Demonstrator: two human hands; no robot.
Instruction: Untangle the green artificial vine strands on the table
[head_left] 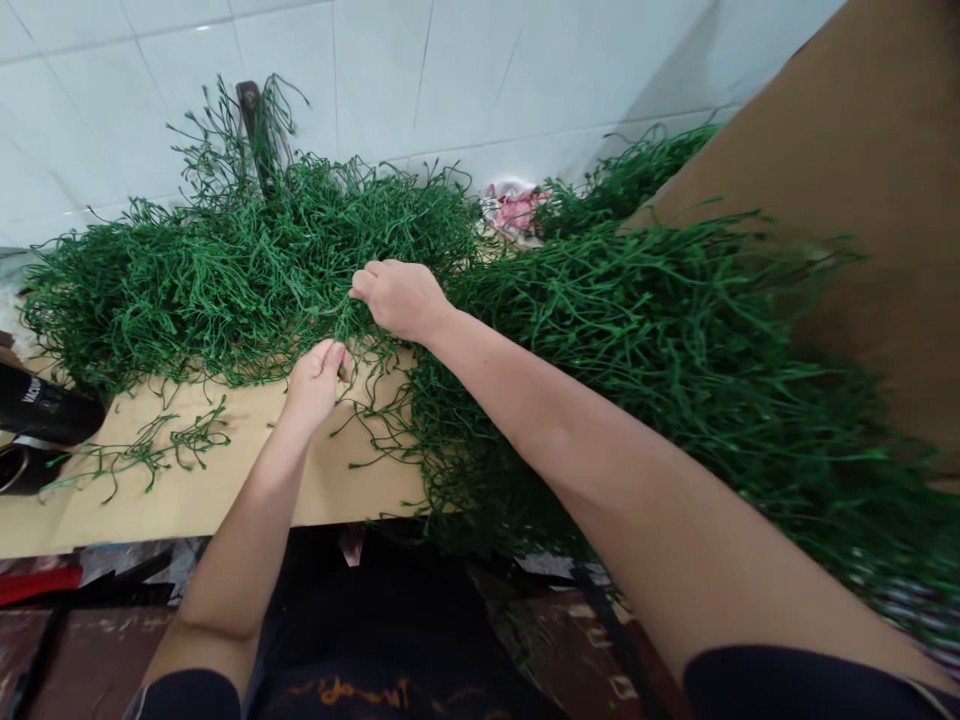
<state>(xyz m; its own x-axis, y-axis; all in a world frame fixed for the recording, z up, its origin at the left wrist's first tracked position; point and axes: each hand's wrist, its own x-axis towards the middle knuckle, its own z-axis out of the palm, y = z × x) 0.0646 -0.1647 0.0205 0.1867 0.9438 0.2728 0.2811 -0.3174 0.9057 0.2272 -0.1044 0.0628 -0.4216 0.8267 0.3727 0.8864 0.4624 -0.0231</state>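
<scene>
Head view. The left hand (316,378) pinches thin green plastic stems (352,335) between thumb and fingertips, at the front edge of the large green stem pile (247,260). The right hand (401,298), fingers curled together, grips the same stems just above and to the right of the left hand. Both hands work over the tan cardboard sheet (225,480), on which the pile rests. A few loose sprigs (150,450) lie on the cardboard, left of the left hand. A second pile (660,330) lies right of the right hand, and a black tool (41,410) sits at the cardboard's left edge.
</scene>
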